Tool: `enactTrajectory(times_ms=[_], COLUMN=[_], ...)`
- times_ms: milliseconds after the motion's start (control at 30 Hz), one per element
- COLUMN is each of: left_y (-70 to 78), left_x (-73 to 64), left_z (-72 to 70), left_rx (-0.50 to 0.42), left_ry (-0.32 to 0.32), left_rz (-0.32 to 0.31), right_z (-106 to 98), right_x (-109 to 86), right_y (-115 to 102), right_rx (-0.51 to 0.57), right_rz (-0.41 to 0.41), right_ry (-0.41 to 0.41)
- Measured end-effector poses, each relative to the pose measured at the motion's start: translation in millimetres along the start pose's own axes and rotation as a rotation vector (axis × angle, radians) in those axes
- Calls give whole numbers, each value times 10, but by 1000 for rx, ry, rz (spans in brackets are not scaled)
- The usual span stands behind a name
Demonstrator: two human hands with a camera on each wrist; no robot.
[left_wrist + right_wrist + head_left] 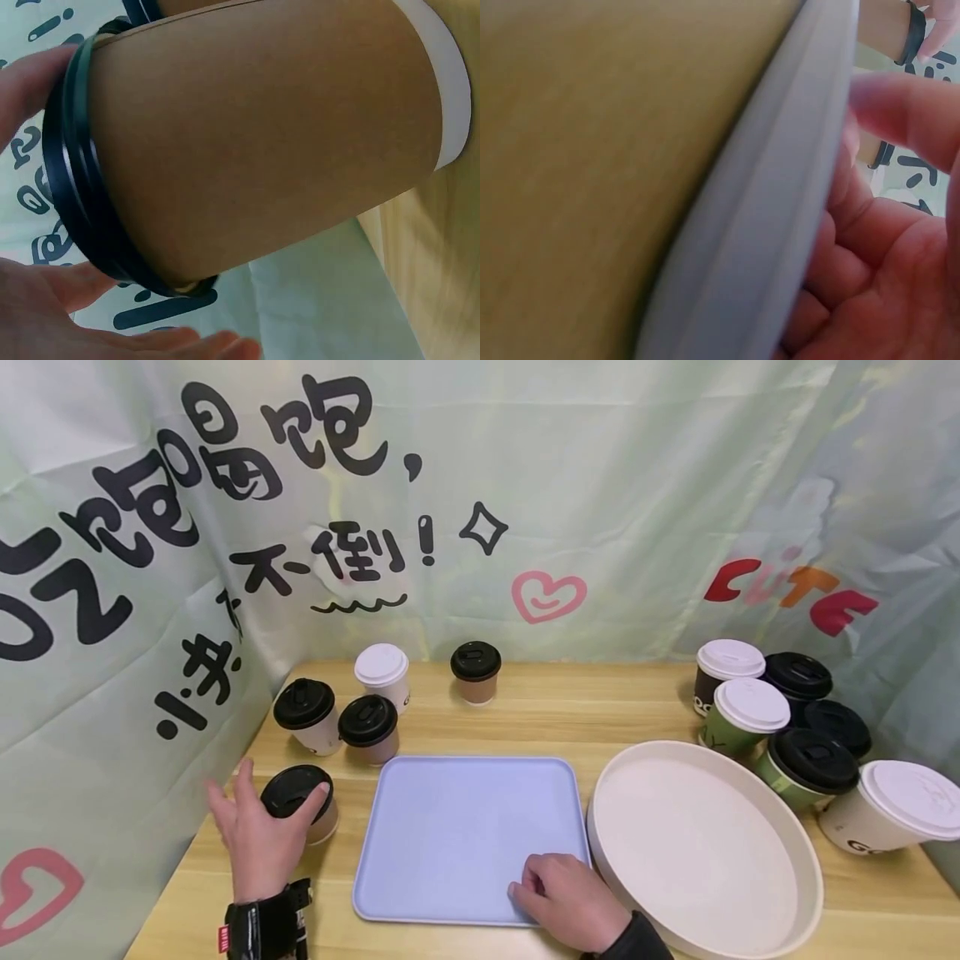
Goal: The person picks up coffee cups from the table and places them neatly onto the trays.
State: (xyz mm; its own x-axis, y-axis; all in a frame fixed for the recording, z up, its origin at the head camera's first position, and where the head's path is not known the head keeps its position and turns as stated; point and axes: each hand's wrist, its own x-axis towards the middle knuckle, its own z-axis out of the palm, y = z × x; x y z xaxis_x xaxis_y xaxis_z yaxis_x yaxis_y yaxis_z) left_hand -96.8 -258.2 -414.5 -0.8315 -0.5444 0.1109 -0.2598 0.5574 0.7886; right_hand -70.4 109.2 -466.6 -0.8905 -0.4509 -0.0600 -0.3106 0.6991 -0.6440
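Observation:
My left hand [266,839] is at a brown paper coffee cup [262,142] with a black lid [288,789], at the table's left. Its fingers are spread and fairly straight, thumb at the lid's right side, index finger at its left. The left wrist view shows the cup's pale base at the wood, with the fingertips partly hidden behind the lid. My right hand [570,897], fingers loosely curled and holding nothing, rests by the front right edge of a lilac tray [465,835]. In the right wrist view the tray's rim [757,180] passes right beside those fingers.
Behind the tray stand several lidded cups, among them a white-lidded one [382,672] and a black-lidded brown one [476,672]. A round cream tray [705,843] lies at right, with more cups [750,710] crowded behind it. A printed cloth [480,485] hangs at the back.

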Motion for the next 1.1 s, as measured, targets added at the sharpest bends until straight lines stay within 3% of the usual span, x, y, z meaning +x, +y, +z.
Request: enactTrajectory(times_ms=[367,467,633,833,967,1100], left_y=[42,21,-10,-11,-5,1], left_x=[-3,-8,1,4,-4,-34], left_z=[50,67,109,152,176,201], left_rx=[104,124,76,69,53,23], left_ry=[-161,-171,-173,-226,-211,-120], left_rz=[-27,-1,12,13,34,77], right_z=[0,0,-6,-8,-7,-8], right_x=[2,-1,-5,0,2,-2], right_y=[0,0,-2,2,6,7], right_rx=[10,12,12,11,10,10], right_rz=[11,14,15,25,25,30], right_ry=[-12,-12,-13,-19,-17,-20])
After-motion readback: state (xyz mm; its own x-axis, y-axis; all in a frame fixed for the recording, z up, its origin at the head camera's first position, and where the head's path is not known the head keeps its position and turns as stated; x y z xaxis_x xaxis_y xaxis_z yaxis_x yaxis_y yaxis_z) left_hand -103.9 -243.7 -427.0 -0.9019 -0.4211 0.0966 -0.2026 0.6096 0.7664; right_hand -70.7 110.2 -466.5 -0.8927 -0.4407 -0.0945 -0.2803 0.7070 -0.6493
